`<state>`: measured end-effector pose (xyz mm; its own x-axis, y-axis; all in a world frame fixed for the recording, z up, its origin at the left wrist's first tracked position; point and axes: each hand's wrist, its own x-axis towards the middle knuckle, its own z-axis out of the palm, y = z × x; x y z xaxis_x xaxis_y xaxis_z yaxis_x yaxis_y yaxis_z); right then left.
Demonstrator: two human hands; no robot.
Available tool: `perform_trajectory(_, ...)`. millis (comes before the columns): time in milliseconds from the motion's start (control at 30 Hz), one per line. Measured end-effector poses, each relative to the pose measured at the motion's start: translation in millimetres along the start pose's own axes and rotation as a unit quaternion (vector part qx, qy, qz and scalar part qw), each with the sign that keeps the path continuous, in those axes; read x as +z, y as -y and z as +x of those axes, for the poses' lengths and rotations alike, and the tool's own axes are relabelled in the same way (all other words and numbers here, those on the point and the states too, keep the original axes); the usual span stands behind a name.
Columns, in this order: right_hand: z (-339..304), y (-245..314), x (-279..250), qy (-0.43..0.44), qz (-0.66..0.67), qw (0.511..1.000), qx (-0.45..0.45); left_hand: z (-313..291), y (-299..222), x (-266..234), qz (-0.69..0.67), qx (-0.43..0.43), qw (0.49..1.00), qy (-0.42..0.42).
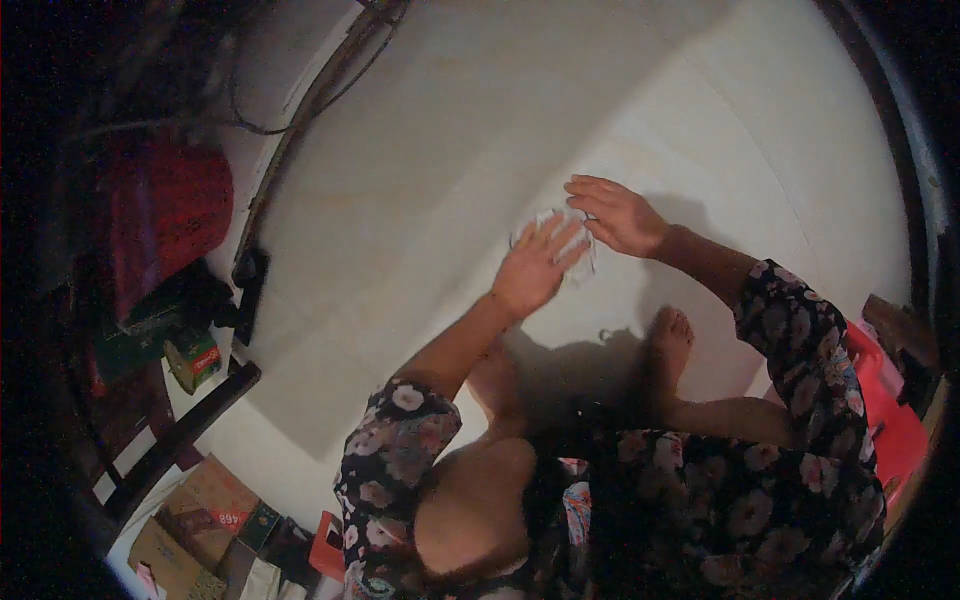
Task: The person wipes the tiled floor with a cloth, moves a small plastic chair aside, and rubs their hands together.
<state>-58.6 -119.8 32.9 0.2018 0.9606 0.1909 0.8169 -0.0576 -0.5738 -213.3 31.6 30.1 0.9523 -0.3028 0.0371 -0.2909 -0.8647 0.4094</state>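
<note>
A small whitish, crumpled piece with thin dark edges (pixel 581 266) lies on the pale floor; it could be cloth, paper or plastic film, and I cannot tell which. My left hand (pixel 535 268) is over it with spread fingers, hiding much of it. My right hand (pixel 622 217) is just beside, its fingers stretched toward the left and their tips close to the piece's upper right edge. Neither hand has its fingers wrapped round anything. Whether the palms press on the piece or the floor is hard to make out.
My bare feet and knees are close below the hands. Along the left stand a dark frame (pixel 290 140) with a cable, a red item (pixel 175 220), a small green box (pixel 192 362) and cardboard boxes (pixel 205 505). Something red (pixel 890 420) is at the right.
</note>
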Motion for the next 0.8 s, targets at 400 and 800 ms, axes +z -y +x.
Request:
perform_trajectory(400,-5,0,2,0.006,-0.052,0.998,0.035,-54,39,-29,0.067,-0.184,0.976,0.092)
perform_trajectory(800,10,9,-3,0.036,-0.032,0.997,0.056,-24,-5,-15,0.019,-0.057,0.998,0.033)
